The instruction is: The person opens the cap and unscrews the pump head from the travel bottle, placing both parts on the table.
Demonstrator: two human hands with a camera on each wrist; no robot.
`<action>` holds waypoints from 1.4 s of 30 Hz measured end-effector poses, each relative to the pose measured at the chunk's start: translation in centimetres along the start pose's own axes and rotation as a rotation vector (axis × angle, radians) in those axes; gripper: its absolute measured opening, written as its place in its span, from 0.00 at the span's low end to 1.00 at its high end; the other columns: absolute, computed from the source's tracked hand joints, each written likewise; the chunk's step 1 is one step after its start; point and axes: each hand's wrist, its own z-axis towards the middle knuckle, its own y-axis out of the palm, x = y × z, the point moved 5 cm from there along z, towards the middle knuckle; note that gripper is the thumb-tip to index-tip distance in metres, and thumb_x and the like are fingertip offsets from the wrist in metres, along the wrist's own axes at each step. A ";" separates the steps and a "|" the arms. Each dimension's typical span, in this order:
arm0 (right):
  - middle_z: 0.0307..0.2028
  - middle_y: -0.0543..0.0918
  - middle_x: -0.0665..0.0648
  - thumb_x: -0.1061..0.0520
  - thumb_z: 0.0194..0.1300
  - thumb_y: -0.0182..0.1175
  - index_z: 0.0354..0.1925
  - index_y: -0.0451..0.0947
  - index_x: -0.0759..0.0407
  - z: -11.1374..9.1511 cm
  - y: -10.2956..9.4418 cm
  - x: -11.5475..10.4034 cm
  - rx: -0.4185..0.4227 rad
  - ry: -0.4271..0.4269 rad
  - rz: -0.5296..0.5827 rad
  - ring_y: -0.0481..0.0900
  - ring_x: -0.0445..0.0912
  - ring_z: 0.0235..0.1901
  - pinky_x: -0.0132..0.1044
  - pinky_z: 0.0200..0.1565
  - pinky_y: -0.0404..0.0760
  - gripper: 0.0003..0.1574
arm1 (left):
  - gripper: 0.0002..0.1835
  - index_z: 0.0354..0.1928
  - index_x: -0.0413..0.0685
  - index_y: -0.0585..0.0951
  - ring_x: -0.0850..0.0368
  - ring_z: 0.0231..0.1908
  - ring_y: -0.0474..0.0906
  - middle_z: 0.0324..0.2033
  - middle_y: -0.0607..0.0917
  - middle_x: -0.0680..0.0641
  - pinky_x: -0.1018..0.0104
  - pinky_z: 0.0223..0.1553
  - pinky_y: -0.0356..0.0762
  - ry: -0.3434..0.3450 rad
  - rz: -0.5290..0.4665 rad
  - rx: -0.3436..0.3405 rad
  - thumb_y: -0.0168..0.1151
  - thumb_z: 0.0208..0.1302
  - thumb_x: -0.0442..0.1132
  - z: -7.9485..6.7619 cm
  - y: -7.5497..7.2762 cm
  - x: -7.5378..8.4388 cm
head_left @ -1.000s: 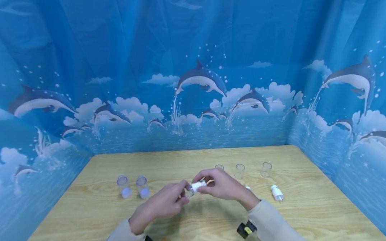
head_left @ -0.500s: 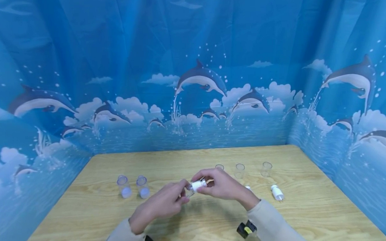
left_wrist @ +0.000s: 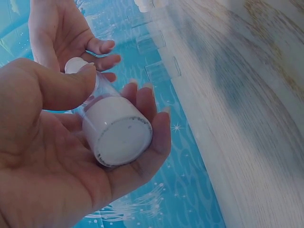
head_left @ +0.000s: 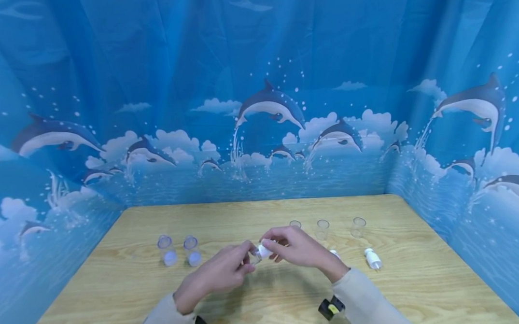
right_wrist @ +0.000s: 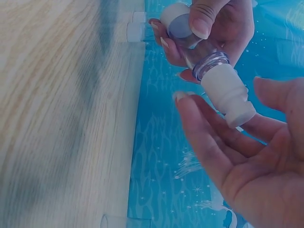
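My left hand point(head_left: 222, 270) grips a small clear bottle with a white base point(left_wrist: 118, 135) over the middle of the table, its thumb along the side and fingers curled round it. A white pump top point(right_wrist: 223, 90) sits at the bottle's mouth and points toward my right hand point(head_left: 295, 247). In the right wrist view, that hand's fingers are loosely extended beside and beneath the pump top, and its thumb stands apart from it. The left wrist view shows the bottle's white base facing the camera.
Two clear bottles point(head_left: 166, 252) with white bases stand on the left of the wooden table point(head_left: 227, 216). Clear cylindrical caps point(head_left: 358, 228) line the back right. A white pump top with a tube point(head_left: 372, 259) lies at right; another is partly hidden by my right wrist. A dolphin-print curtain point(head_left: 260, 171) surrounds the table.
My right hand's fingers have loosened from the white pump top and shifted, with the thumb now over it in the head view. My left hand and the bottle have stayed in place.
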 end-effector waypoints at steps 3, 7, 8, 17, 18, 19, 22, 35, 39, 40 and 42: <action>0.44 0.89 0.64 0.53 0.79 0.54 0.54 0.82 0.65 0.0 0.1 -0.1 -0.005 0.008 0.021 0.89 0.60 0.39 0.44 0.41 0.91 0.18 | 0.14 0.56 0.42 0.77 0.69 0.28 0.73 0.34 0.84 0.51 0.74 0.30 0.77 0.008 -0.001 0.000 0.62 0.70 0.33 0.0 0.0 0.1; 0.45 0.88 0.64 0.57 0.78 0.55 0.53 0.82 0.66 0.0 0.1 -0.2 -0.006 0.013 0.040 0.89 0.62 0.40 0.37 0.40 0.91 0.16 | 0.14 0.56 0.42 0.77 0.69 0.29 0.73 0.34 0.84 0.52 0.74 0.30 0.77 0.007 0.000 -0.001 0.62 0.70 0.33 0.0 0.0 0.1; 0.46 0.88 0.65 0.57 0.78 0.55 0.54 0.82 0.66 0.0 0.2 -0.2 -0.007 0.016 0.044 0.89 0.62 0.41 0.36 0.41 0.91 0.16 | 0.14 0.56 0.42 0.77 0.69 0.29 0.73 0.34 0.84 0.52 0.74 0.30 0.77 0.008 0.001 -0.001 0.62 0.70 0.32 0.0 0.0 0.1; 0.49 0.87 0.65 0.59 0.75 0.59 0.56 0.81 0.67 -0.1 0.2 -0.2 -0.003 0.019 0.048 0.88 0.62 0.46 0.40 0.45 0.90 0.16 | 0.14 0.57 0.44 0.77 0.70 0.30 0.74 0.34 0.83 0.54 0.75 0.32 0.78 -0.024 0.013 -0.017 0.61 0.71 0.34 0.1 0.2 -0.1; 0.49 0.87 0.65 0.60 0.75 0.59 0.56 0.81 0.66 -0.1 0.3 -0.2 -0.002 0.019 0.048 0.88 0.61 0.46 0.38 0.45 0.90 0.16 | 0.15 0.57 0.44 0.77 0.70 0.30 0.74 0.35 0.83 0.54 0.74 0.33 0.78 -0.026 0.012 -0.019 0.61 0.71 0.34 0.1 0.2 -0.1; 0.49 0.87 0.65 0.60 0.74 0.60 0.56 0.81 0.66 0.0 0.3 -0.2 -0.001 0.019 0.045 0.88 0.60 0.46 0.37 0.46 0.90 0.16 | 0.15 0.57 0.44 0.77 0.70 0.31 0.75 0.35 0.83 0.54 0.75 0.33 0.78 -0.028 0.013 -0.022 0.61 0.71 0.34 0.1 0.1 -0.1; 0.49 0.87 0.64 0.61 0.72 0.61 0.55 0.82 0.66 0.0 0.4 -0.2 0.004 0.013 0.035 0.88 0.53 0.46 0.33 0.48 0.89 0.15 | 0.15 0.57 0.44 0.77 0.70 0.31 0.75 0.35 0.83 0.54 0.74 0.34 0.79 -0.031 0.012 -0.028 0.61 0.71 0.34 0.1 0.1 -0.1; 0.51 0.87 0.61 0.61 0.69 0.65 0.53 0.84 0.61 -0.1 0.0 -0.4 0.021 -0.025 -0.047 0.85 0.49 0.50 0.33 0.54 0.87 0.15 | 0.15 0.57 0.43 0.76 0.70 0.29 0.74 0.34 0.83 0.53 0.75 0.31 0.78 -0.026 0.009 -0.016 0.62 0.70 0.34 0.1 0.1 -0.1; 0.50 0.87 0.61 0.63 0.69 0.66 0.53 0.84 0.61 -0.2 -0.1 -0.5 0.023 -0.042 -0.051 0.85 0.48 0.50 0.33 0.53 0.87 0.14 | 0.16 0.57 0.42 0.77 0.70 0.29 0.74 0.34 0.84 0.53 0.75 0.31 0.78 -0.026 0.005 -0.008 0.62 0.70 0.33 0.0 0.2 -0.1; 0.50 0.87 0.61 0.63 0.69 0.66 0.52 0.84 0.61 -0.2 -0.2 -0.5 0.023 -0.044 -0.052 0.85 0.48 0.49 0.32 0.53 0.87 0.14 | 0.16 0.57 0.42 0.77 0.70 0.29 0.74 0.34 0.84 0.53 0.75 0.31 0.78 -0.026 0.006 -0.006 0.62 0.70 0.33 0.0 0.2 -0.2; 0.50 0.87 0.61 0.63 0.68 0.66 0.52 0.84 0.62 -0.2 -0.3 -0.6 0.022 -0.046 -0.049 0.85 0.48 0.49 0.32 0.53 0.87 0.14 | 0.16 0.57 0.43 0.77 0.69 0.29 0.74 0.35 0.84 0.53 0.75 0.32 0.78 -0.029 0.006 -0.004 0.62 0.70 0.33 -0.1 0.1 -0.2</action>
